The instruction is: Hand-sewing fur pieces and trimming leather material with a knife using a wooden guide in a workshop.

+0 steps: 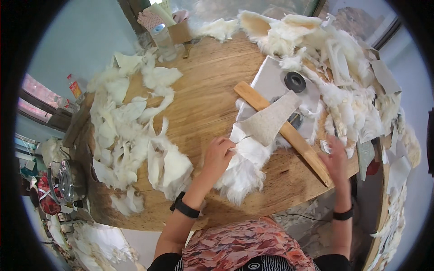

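My left hand (219, 156) pinches the edge of a piece of white fur pelt (244, 167), which lies with its fur hanging toward me. A grey-beige flat piece (271, 119), narrow in the middle, rests at its far edge and across a wooden bar (289, 131). From the pelt a thin thread (294, 154) stretches right, over the bar, to my right hand (335, 160). That hand is raised off to the right, slightly blurred, with the thread at its thumb and fingers; whether it also holds a needle cannot be made out.
Scraps of white fur (131, 122) cover the table's left side, and a larger heap (348, 99) fills the right. A black ring-shaped roll (295, 82) sits on a pale board (271, 72). At the back stands a clear plastic bottle (164, 43); a metal pot (68, 180) is at far left.
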The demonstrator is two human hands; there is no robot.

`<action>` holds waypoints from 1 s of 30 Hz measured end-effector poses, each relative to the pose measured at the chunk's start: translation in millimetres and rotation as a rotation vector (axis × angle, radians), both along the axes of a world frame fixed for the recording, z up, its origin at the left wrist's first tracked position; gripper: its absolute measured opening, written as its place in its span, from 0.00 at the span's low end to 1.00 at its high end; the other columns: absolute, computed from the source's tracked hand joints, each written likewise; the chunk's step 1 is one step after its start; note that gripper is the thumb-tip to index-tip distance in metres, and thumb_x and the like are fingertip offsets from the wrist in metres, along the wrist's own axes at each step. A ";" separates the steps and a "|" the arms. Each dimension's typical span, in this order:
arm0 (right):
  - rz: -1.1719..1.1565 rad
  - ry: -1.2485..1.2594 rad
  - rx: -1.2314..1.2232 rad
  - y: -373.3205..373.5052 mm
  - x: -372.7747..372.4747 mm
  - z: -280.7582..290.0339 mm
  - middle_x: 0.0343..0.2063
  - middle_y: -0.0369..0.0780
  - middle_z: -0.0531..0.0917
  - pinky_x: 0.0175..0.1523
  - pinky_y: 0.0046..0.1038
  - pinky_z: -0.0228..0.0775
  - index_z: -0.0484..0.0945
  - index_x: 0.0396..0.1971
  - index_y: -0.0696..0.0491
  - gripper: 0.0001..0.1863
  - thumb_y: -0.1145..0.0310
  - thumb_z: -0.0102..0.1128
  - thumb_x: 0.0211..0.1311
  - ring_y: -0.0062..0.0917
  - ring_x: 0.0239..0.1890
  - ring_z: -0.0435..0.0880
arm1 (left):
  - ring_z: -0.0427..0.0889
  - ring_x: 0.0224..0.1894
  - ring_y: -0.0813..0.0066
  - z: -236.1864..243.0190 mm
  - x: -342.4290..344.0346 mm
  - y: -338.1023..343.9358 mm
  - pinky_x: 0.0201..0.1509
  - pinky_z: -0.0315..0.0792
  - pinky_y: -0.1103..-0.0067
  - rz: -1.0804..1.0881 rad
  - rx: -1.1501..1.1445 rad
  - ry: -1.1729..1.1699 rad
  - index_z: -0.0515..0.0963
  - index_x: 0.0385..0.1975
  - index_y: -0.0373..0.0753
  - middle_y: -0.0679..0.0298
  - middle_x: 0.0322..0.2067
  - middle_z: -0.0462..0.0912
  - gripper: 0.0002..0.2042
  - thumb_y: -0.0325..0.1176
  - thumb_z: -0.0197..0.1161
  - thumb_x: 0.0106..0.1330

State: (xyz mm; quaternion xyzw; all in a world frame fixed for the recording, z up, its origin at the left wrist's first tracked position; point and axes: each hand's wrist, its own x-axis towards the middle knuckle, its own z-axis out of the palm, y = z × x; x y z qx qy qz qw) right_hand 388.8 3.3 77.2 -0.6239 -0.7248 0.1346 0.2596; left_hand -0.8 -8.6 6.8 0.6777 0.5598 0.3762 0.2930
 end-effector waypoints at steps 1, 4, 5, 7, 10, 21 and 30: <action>-0.007 0.033 -0.087 -7.7 -42.5 10.3 0.50 0.45 0.78 0.50 0.30 0.75 0.76 0.54 0.54 0.27 0.73 0.70 0.50 0.36 0.53 0.77 | 0.75 0.42 0.57 12.4 3.1 -5.6 0.45 0.70 0.67 0.054 0.085 0.077 0.79 0.30 0.39 0.63 0.36 0.79 0.07 0.24 0.67 0.51; 0.309 0.096 -0.047 -14.8 -115.1 6.5 0.47 0.43 0.78 0.48 0.33 0.75 0.77 0.50 0.53 0.23 0.75 0.68 0.50 0.37 0.49 0.78 | 0.75 0.44 0.55 43.2 12.3 -22.5 0.46 0.71 0.66 0.118 0.184 0.204 0.78 0.34 0.37 0.61 0.40 0.79 0.09 0.23 0.65 0.51; 0.356 0.051 -0.033 -15.8 -138.0 11.1 0.46 0.43 0.79 0.49 0.36 0.75 0.78 0.47 0.54 0.20 0.71 0.67 0.51 0.39 0.48 0.79 | 0.76 0.45 0.55 45.9 13.7 -29.4 0.47 0.71 0.65 0.145 0.189 0.256 0.78 0.35 0.37 0.60 0.41 0.79 0.10 0.22 0.64 0.52; 0.370 -0.033 -0.024 -10.9 -160.9 0.4 0.44 0.44 0.78 0.48 0.36 0.74 0.78 0.44 0.55 0.18 0.74 0.67 0.50 0.40 0.47 0.78 | 0.76 0.47 0.54 42.9 20.1 -38.9 0.49 0.71 0.66 0.082 0.196 0.288 0.77 0.37 0.35 0.58 0.43 0.78 0.11 0.23 0.62 0.53; 0.363 -0.217 0.064 -6.1 -172.9 -25.4 0.39 0.43 0.77 0.44 0.36 0.72 0.76 0.32 0.57 0.09 0.74 0.65 0.51 0.40 0.41 0.77 | 0.75 0.51 0.54 28.8 26.8 -47.6 0.55 0.71 0.67 -0.003 0.180 0.421 0.76 0.43 0.33 0.55 0.48 0.77 0.14 0.24 0.62 0.54; 0.189 0.046 -0.353 -20.1 -121.2 18.2 0.23 0.42 0.82 0.30 0.26 0.71 0.79 0.39 0.56 0.12 0.67 0.66 0.58 0.28 0.23 0.82 | 0.72 0.58 0.54 16.6 26.2 -52.9 0.63 0.67 0.64 -0.057 0.207 0.651 0.73 0.49 0.26 0.48 0.52 0.74 0.19 0.27 0.58 0.58; 0.518 0.204 -0.438 -23.7 -122.5 66.7 0.23 0.43 0.82 0.32 0.33 0.70 0.80 0.34 0.55 0.08 0.67 0.62 0.60 0.35 0.25 0.82 | 0.79 0.45 0.57 50.2 24.6 -40.7 0.47 0.73 0.69 0.252 0.068 0.011 0.81 0.38 0.37 0.58 0.42 0.81 0.11 0.24 0.66 0.54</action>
